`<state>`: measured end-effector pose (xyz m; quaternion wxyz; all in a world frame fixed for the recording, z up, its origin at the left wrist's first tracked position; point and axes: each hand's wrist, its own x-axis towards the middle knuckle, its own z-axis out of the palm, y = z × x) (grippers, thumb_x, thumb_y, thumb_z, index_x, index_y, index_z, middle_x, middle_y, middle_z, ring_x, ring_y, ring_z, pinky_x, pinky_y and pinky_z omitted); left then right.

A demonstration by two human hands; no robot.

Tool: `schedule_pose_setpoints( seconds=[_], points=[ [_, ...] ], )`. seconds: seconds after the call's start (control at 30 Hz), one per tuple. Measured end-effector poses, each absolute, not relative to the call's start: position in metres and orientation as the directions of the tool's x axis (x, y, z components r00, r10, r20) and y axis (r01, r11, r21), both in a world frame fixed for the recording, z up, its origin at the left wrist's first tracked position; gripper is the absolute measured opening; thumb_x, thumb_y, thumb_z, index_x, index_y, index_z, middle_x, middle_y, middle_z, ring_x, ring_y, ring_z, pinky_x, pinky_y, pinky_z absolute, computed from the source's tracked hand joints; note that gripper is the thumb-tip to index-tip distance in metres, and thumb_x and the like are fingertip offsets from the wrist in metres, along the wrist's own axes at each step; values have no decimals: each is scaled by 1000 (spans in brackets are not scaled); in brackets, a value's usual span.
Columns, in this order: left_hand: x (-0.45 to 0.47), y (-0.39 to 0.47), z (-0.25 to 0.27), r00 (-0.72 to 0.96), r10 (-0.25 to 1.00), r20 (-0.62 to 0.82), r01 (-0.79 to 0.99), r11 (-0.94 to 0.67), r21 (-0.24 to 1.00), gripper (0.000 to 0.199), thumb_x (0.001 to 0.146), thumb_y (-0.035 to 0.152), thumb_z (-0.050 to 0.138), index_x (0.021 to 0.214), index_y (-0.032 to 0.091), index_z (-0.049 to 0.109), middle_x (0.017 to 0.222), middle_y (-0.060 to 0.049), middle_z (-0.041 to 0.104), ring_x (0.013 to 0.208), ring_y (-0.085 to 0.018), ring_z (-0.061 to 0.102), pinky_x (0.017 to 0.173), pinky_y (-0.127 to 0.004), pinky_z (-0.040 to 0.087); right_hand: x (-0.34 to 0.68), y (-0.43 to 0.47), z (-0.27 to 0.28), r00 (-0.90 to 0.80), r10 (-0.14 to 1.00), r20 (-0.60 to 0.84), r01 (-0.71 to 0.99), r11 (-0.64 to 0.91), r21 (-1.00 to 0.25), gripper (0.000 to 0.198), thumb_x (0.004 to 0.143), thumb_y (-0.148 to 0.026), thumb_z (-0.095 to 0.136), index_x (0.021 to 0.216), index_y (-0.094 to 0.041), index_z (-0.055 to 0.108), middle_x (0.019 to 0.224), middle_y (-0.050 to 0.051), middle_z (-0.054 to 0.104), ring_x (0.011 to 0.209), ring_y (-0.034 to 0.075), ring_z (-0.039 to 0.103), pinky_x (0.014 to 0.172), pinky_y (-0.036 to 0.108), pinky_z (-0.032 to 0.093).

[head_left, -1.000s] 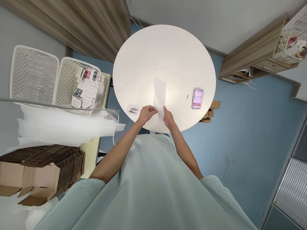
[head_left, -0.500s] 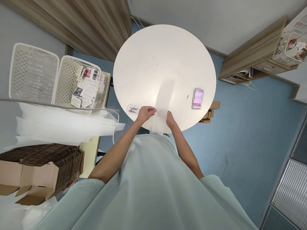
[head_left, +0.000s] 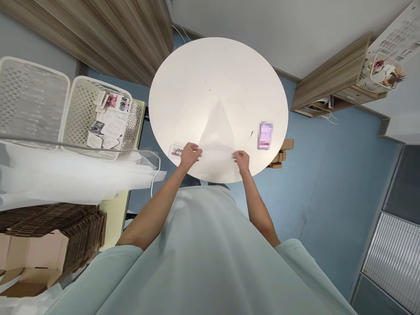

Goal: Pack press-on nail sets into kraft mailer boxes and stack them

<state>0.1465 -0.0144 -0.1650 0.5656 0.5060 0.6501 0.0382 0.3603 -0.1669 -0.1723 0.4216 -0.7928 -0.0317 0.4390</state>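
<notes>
A thin, translucent white packing sheet spreads between my two hands over the near part of the round white table. Its far end narrows to a point near the table's middle. My left hand pinches the sheet's left edge. On the opposite edge, my right hand pinches it between thumb and fingers. Just left of my left hand lies a small clear case with dark pieces in it, partly covered by the hand. To the right, a phone-shaped item rests on the table, its face blurred.
White baskets with cards and clear plastic packs stand at left. Below them lie a stack of white sheets and folded cardboard boxes. Small brown boxes are beyond the table's right edge; a wooden cabinet stands further right.
The sheet was a narrow folded strip; now it is opened wide. My right hand has moved right with one edge, my left slightly left, nearer the clear case.
</notes>
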Motion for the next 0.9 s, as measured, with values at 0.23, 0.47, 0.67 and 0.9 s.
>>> schedule_pose_setpoints(
  seconds=[0.23,0.47,0.67,0.9],
  points=[
    [143,-21,-182,188,718,-670,685,393,614,41,84,27,75,123,25,64,104,-1,78,80,-19,77,65,-29,60,359,-183,-187,624,366,-690,-278,-722,-634,12,86,-33,67,93,-22,66,101,6,82,84,18,77,73,28,54],
    [124,-5,-184,259,765,-590,805,167,570,40,91,31,68,130,26,69,111,-7,80,105,-31,76,98,-45,59,362,-187,-200,650,362,-668,-198,-768,-609,13,89,-33,64,94,-22,67,101,6,82,82,19,77,75,29,55],
    [85,17,-187,412,795,-446,884,-231,406,59,86,27,75,144,20,64,157,-21,58,152,-45,46,123,-62,44,374,-177,-204,704,398,-588,-39,-805,-592,13,91,-32,64,95,-21,69,101,7,82,86,21,75,82,32,57],
    [55,22,-202,511,663,-546,855,-453,250,63,88,16,72,149,22,58,166,-20,48,148,-42,48,114,-56,52,379,-166,-205,743,396,-539,39,-830,-556,16,97,-33,61,101,-21,71,107,9,82,93,22,74,87,33,55]
  ],
)
